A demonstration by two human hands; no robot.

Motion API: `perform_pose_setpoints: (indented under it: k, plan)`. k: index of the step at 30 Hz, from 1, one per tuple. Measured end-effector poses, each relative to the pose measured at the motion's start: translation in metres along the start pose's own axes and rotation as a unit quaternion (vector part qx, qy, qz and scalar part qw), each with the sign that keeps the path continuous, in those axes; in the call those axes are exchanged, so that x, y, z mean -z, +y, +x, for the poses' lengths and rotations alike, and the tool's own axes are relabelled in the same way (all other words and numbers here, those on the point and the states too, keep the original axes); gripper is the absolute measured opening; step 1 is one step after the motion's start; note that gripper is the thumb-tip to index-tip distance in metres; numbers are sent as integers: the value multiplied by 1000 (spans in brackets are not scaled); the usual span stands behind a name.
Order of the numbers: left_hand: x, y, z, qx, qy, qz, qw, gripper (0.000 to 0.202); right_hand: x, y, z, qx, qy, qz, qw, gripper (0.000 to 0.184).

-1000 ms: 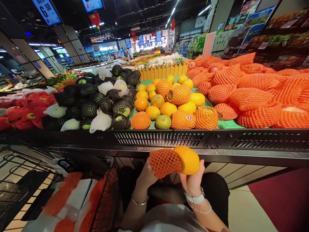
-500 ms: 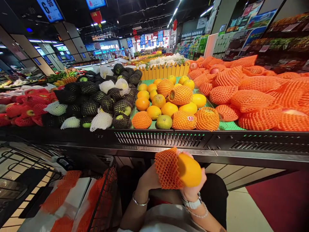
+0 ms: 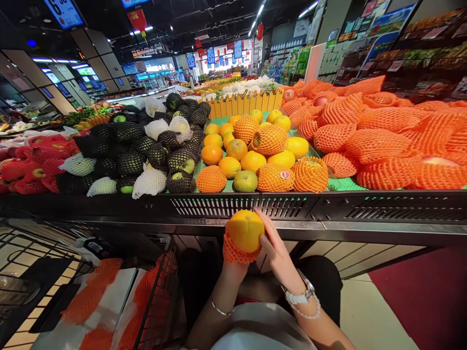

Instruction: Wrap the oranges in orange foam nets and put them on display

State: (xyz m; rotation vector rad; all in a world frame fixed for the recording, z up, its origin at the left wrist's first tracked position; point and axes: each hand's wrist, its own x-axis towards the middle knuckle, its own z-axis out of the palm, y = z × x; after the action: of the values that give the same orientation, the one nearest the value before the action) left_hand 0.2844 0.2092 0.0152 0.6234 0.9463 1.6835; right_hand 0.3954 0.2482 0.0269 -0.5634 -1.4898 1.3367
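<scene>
I hold an orange (image 3: 245,229) in front of the display's metal edge, its lower part in an orange foam net (image 3: 237,253). My left hand (image 3: 233,270) is under it, closed on the netted bottom, mostly hidden by the fruit. Beside the orange's right side, my right hand (image 3: 274,245) touches it with fingers stretched upward. A bracelet is on my left wrist, a watch and bracelet on my right.
The display shelf (image 3: 328,209) holds bare and netted oranges (image 3: 255,155) in the middle, black- and white-netted fruit (image 3: 146,150) at left, orange-netted fruit (image 3: 383,141) at right. A shopping cart (image 3: 91,291) with bagged netted fruit stands at lower left.
The orange has turned upright and shifted left and up; the net now sits below it instead of on its left side. My right hand has loosened from gripping to resting fingers alongside.
</scene>
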Motion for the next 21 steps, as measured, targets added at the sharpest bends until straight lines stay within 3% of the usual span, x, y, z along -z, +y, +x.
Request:
perform_pose_setpoints:
  k: [2,5,7,16,21]
  plan:
    - [-2,4,-5,32,6,-77,996,68,-2,-5,1,85,48,-77,992,48]
    - [-3,13,-12,57,37,-170,983,68,-8,-3,0,238,138,-135,952,25]
    - [-4,19,-14,42,54,-177,982,67,-11,1,1,287,133,-168,934,15]
    - [0,33,-14,-11,74,-159,985,63,-11,11,15,234,2,-206,950,39]
    - [-2,36,-19,33,22,-190,981,75,-10,11,14,363,35,-255,895,15]
